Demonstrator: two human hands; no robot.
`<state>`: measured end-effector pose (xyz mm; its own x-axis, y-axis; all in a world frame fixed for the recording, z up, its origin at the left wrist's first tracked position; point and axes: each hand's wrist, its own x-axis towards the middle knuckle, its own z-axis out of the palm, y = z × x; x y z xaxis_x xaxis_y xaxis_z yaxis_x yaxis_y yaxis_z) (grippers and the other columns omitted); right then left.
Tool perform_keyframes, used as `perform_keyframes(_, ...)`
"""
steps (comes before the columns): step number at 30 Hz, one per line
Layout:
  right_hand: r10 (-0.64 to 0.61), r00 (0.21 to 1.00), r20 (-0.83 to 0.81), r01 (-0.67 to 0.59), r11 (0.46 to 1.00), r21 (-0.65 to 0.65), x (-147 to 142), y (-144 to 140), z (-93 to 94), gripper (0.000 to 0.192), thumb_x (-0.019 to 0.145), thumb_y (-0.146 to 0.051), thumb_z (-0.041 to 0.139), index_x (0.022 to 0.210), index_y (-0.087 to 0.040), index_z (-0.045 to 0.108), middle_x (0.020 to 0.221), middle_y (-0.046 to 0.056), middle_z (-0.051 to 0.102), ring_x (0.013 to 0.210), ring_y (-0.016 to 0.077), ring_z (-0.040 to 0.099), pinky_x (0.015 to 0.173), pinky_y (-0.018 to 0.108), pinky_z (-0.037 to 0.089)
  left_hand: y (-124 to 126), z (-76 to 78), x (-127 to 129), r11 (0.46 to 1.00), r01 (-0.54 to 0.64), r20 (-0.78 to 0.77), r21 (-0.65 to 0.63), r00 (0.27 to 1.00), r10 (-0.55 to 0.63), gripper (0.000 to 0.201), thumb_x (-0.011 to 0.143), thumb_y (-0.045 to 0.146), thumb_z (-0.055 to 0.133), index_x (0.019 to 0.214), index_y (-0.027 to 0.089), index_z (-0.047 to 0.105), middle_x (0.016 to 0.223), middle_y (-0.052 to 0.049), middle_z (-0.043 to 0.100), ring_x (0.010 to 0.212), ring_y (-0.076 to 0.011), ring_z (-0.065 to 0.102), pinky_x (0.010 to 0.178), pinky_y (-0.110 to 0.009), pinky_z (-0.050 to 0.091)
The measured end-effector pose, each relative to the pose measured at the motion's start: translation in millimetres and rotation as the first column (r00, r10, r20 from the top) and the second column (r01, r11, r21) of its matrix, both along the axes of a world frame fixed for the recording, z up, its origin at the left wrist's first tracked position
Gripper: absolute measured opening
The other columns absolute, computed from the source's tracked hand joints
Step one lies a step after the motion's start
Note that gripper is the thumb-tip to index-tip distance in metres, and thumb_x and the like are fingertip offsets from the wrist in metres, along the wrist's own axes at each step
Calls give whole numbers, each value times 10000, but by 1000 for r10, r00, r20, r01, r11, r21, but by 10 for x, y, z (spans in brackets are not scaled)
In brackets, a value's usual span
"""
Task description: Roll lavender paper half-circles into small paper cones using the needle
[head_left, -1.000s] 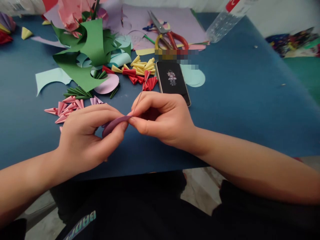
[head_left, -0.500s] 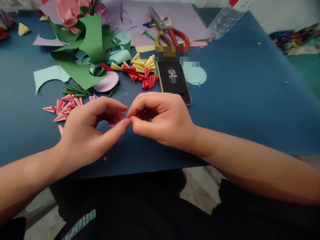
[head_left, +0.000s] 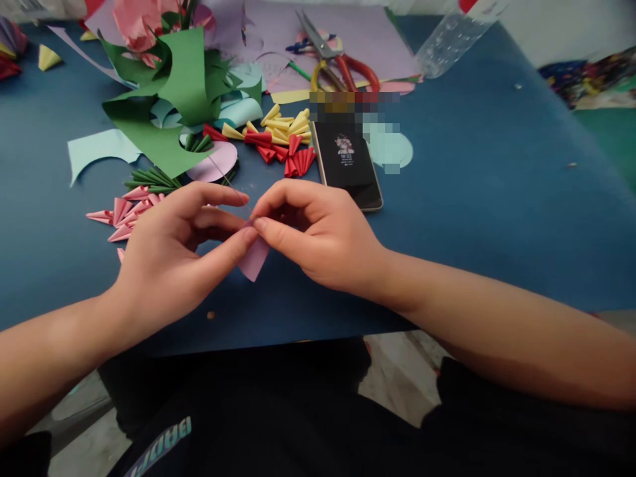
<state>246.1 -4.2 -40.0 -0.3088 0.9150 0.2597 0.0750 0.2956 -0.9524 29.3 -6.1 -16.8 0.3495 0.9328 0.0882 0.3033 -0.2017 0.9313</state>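
Both hands meet over the near part of the blue table [head_left: 472,218]. My left hand [head_left: 173,255] and my right hand [head_left: 318,232] pinch the same small pink-purple paper piece [head_left: 254,260] between thumbs and forefingers; its lower corner hangs below the fingertips. A thin wire or needle [head_left: 226,177] slants up and left from the pinch point. Just left of my left hand lie pink folded cones [head_left: 126,212].
Behind the hands lie red cones [head_left: 293,158], yellow cones [head_left: 285,126], dark green cones [head_left: 154,177], green paper scraps [head_left: 169,99], a black phone [head_left: 348,162], red-handled scissors [head_left: 332,59], lilac paper sheets [head_left: 358,36] and a clear plastic bottle [head_left: 447,40].
The paper piece went from a curled strip between the hands to a flat flap hanging below the fingertips. The thin wire swung from pointing up-right to up-left. The hands stayed in place.
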Motion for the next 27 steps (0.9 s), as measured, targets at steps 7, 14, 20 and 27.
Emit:
perform_keyframes(7, 39, 996, 77, -35, 998, -53, 41, 18, 62, 40, 867, -151, 764, 837, -177, 760, 805, 12, 789, 755, 163, 719, 716, 306, 583, 88, 74, -40, 998, 16, -33, 55, 999, -14, 219, 906, 306, 921, 1044, 265, 757, 899, 37, 835, 848, -216, 845, 776, -389, 731)
perform_keyframes(14, 21, 1000, -20, -24, 990, -142, 60, 40, 62, 28, 875, -196, 817, 865, -173, 808, 798, 11, 796, 730, 155, 720, 650, 283, 590, 134, 39, -15, 992, -24, 34, -123, 999, 29, 173, 856, 249, 945, 840, 284, 777, 887, -6, 868, 851, -272, 869, 680, -364, 741)
perform_keyframes(20, 7, 998, -63, -17, 987, -159, 53, 49, 45, 22, 855, -190, 837, 857, -172, 825, 810, 8, 810, 756, 156, 736, 689, 282, 619, 157, 1, -19, 987, 38, 76, -156, 997, -27, 165, 854, 285, 974, 865, 291, 809, 883, -13, 868, 833, -266, 863, 686, -375, 737)
perform_keyframes(27, 3, 996, -94, -23, 977, -211, 55, 73, 39, 61, 866, -227, 855, 853, -173, 829, 834, 16, 824, 796, 172, 744, 729, 290, 618, 149, -20, -11, 995, 6, 42, -102, 999, -2, 144, 890, 313, 952, 862, 293, 812, 872, -9, 858, 801, -249, 834, 660, -375, 699)
